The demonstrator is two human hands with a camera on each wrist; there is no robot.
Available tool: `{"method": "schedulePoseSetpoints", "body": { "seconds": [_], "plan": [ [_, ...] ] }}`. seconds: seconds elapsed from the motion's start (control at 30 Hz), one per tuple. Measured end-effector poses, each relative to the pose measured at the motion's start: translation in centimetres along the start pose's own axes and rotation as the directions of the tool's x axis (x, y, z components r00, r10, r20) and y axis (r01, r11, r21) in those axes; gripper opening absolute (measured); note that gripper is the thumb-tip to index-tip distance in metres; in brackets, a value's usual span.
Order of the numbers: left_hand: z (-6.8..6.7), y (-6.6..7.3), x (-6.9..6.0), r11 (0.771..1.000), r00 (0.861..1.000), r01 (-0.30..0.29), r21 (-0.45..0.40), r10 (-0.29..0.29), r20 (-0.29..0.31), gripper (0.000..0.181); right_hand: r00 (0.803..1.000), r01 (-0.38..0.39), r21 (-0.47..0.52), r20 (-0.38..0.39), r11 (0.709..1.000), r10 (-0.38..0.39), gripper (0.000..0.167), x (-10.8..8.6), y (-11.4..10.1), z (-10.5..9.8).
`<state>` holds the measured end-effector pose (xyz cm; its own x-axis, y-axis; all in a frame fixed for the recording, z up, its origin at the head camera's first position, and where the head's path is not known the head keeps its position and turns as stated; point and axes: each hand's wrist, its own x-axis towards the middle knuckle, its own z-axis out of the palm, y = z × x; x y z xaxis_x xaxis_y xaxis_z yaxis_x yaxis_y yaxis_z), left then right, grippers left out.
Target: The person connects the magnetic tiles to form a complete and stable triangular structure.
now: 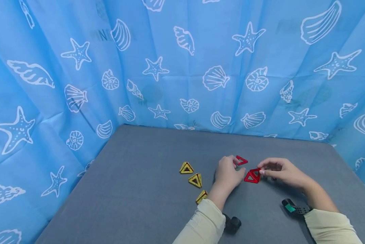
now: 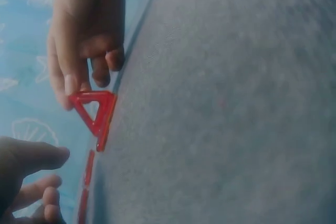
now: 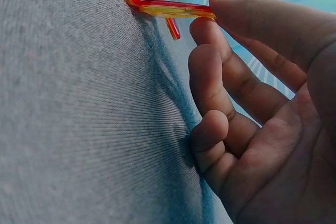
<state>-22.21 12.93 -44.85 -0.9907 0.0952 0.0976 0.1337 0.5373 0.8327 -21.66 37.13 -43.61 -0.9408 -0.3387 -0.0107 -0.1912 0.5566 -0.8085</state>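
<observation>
My right hand (image 1: pixel 284 173) pinches one corner of a red triangular magnetic tile (image 3: pixel 176 9) between thumb and fingertip. This tile tilts up from a second red triangular tile (image 1: pixel 251 182) lying on the table, and their edges meet. To the left is my left hand (image 1: pixel 228 174), its thumb and fingers apart in the left wrist view, with nothing between them. Just beyond its fingers lies another red triangular tile (image 1: pixel 242 158). A bit of red beside the left fingertips is mostly hidden by the hand.
Left of my left hand stand three small yellow triangular pieces, a far one (image 1: pixel 186 172), a middle one (image 1: pixel 190 182) and a near one (image 1: pixel 201 196) by the sleeve. A grey cloth covers the table (image 1: pixel 133 189). Blue shell-patterned curtains (image 1: pixel 170 67) hang behind and beside it.
</observation>
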Motion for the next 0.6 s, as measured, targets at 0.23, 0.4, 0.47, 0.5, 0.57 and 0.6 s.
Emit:
{"method": "schedulePoseSetpoints", "body": {
  "seconds": [0.23, 0.4, 0.47, 0.5, 0.57, 0.6],
  "plan": [
    [-0.42, -0.14, 0.28, 0.993, 0.997, 0.065, 0.102, -0.061, -0.043, 0.05, 1.0, -0.02, 0.002, -0.001, 1.0, 0.02, 0.029, 0.06, -0.19, 0.06],
    [-0.56, -0.35, 0.55, 0.977, 0.996, 0.091, 0.194, -0.09, -0.012, 0.056, 1.0, -0.023, 0.003, -0.004, 1.0, 0.023, 0.029, 0.0, -0.37, 0.11],
    [-0.6, -0.46, 0.67, 0.963, 0.996, 0.08, 0.256, -0.087, 0.019, 0.053, 1.0, -0.024, 0.006, -0.004, 1.0, 0.024, 0.029, -0.02, -0.42, 0.12],
    [-0.65, -0.47, 0.72, 0.957, 0.995, 0.076, 0.279, -0.089, 0.035, 0.05, 1.0, -0.025, 0.006, -0.004, 1.0, 0.025, 0.029, -0.03, -0.43, 0.11],
    [-0.71, -0.53, 0.85, 0.948, 0.994, 0.064, 0.312, -0.087, 0.06, 0.043, 1.0, -0.027, 0.008, -0.002, 1.0, 0.027, 0.029, -0.04, -0.43, 0.1],
    [-0.76, -0.54, 0.91, 0.944, 0.994, 0.059, 0.325, -0.087, 0.072, 0.043, 1.0, -0.029, 0.01, 0.0, 1.0, 0.029, 0.029, -0.04, -0.44, 0.09]
  ]
}}
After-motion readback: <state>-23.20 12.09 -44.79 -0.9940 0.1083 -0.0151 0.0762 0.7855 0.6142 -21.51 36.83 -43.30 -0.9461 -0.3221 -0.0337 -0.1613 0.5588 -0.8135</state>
